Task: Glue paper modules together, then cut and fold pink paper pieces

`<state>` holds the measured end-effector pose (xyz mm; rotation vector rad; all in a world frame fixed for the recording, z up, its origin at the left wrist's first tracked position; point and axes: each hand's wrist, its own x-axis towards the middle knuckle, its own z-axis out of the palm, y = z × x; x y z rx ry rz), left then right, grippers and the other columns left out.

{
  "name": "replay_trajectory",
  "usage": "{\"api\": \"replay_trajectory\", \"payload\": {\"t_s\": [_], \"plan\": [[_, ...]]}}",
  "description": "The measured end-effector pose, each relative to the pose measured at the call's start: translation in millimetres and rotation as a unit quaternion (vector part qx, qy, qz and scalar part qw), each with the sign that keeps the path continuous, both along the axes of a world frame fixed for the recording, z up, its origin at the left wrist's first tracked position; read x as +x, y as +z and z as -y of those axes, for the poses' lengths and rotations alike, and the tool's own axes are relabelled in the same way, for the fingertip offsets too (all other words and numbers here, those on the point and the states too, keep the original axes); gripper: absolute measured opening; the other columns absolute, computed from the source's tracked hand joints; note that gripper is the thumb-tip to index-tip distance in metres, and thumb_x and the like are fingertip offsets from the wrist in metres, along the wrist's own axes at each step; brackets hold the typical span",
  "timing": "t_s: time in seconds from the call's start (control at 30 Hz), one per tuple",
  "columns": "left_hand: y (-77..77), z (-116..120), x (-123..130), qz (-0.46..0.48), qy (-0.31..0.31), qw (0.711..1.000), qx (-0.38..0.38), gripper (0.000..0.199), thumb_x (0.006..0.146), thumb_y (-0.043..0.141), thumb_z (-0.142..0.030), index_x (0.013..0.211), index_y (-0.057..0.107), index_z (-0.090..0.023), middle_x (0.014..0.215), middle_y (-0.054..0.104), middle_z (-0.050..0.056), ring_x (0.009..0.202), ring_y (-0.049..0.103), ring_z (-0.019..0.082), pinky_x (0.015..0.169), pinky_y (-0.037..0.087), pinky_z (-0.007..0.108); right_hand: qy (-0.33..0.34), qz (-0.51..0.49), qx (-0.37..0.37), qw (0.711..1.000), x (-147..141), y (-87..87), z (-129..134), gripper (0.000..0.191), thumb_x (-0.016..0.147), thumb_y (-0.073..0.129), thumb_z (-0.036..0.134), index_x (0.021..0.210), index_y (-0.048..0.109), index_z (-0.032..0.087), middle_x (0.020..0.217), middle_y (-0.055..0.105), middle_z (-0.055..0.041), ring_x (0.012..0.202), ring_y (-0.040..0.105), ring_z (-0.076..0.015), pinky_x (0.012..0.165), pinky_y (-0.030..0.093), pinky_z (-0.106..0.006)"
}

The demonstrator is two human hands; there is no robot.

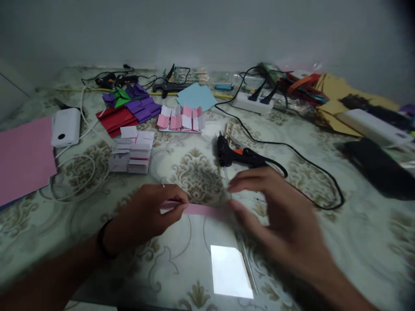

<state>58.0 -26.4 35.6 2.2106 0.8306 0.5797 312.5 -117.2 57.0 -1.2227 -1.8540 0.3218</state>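
My left hand (155,209) pinches a narrow pink paper strip (202,210) between thumb and fingers, low over the patterned tablecloth. At the strip's right end, my right hand (279,207) is smeared by motion, its thumb and fingers spread apart with nothing seen between them. Just beyond that hand lies a black hot glue gun (240,156), nozzle to the left. Folded white paper pieces (132,151) sit past my left hand, and a pink-and-white folded paper piece (180,119) is farther back.
Purple folded paper (142,108), red paper (116,122) and light blue sheets (197,96) lie at the back. A power strip (253,103) trails a black cord. Pink sheets (26,160) and a white power bank (66,127) are left; a dark phone-like slab (381,168) lies right.
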Motion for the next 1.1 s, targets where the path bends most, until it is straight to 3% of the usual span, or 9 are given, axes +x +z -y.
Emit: {"api": "replay_trajectory", "payload": {"t_s": [0.1,0.33,0.53,0.73,0.93,1.1], "plan": [[-0.6,2.6,1.5,0.01,-0.003,1.0,0.012,0.012,0.093,0.064,-0.011,0.089,0.069,-0.021,0.085,0.077,-0.003,0.078,0.072,0.012,0.077,0.053,0.023,0.039,0.006,-0.044,0.998,-19.2,-10.2,-21.8,0.013,0.097,0.068,0.014,0.106,0.066,0.023,0.096,0.073,-0.0064,0.092,0.067,-0.0237,0.08,0.055,-0.039],[2.1,8.6,5.9,0.036,-0.018,0.997,0.06,0.016,0.091,0.065,-0.01,0.089,0.069,-0.025,0.085,0.078,-0.003,0.079,0.075,0.015,0.076,0.06,0.026,0.052,0.038,-0.026,0.998,-34.5,-27.9,-14.9,0.006,0.096,0.064,0.015,0.094,0.064,0.021,0.085,0.069,-0.0042,0.08,0.059,-0.0215,0.074,0.046,-0.038],[5.1,13.6,7.3,0.038,-0.039,0.994,0.099,0.019,0.091,0.063,-0.009,0.091,0.068,-0.027,0.086,0.079,-0.003,0.08,0.076,0.016,0.078,0.062,0.03,0.066,0.033,-0.007,0.997,-37.9,-27.9,-15.6,0.009,0.093,0.062,0.012,0.092,0.061,0.021,0.081,0.068,-0.0027,0.078,0.058,-0.0199,0.072,0.044,-0.037],[2.9,16.4,8.9,0.056,-0.045,0.996,0.053,0.02,0.089,0.065,-0.009,0.093,0.066,-0.028,0.085,0.077,-0.004,0.078,0.075,0.016,0.075,0.061,0.028,0.071,0.045,0.008,0.996,-42.2,-29.3,-16.2,0.013,0.09,0.059,0.01,0.089,0.055,0.023,0.077,0.066,-0.001,0.073,0.057,-0.0198,0.071,0.046,-0.037],[10.3,13.8,3.5,0.059,-0.037,0.998,0.009,0.022,0.089,0.065,-0.005,0.091,0.067,-0.027,0.086,0.077,-0.004,0.079,0.074,0.013,0.075,0.059,0.024,0.069,0.024,0.007,0.997,-32.8,-24.3,-16.7,0.016,0.089,0.061,0.009,0.089,0.055,0.024,0.078,0.069,-0.0009,0.073,0.059,-0.0195,0.07,0.045,-0.037],[15.0,7.3,-4.6,0.063,-0.028,0.997,0.033,0.02,0.089,0.067,-0.008,0.091,0.067,-0.028,0.086,0.078,-0.005,0.077,0.075,0.013,0.072,0.059,0.025,0.056,0.011,0.006,0.998,-18.9,-16.8,-16.7,0.018,0.085,0.061,0.006,0.086,0.056,0.023,0.077,0.067,-0.0006,0.073,0.06,-0.0188,0.072,0.046,-0.035]]}}
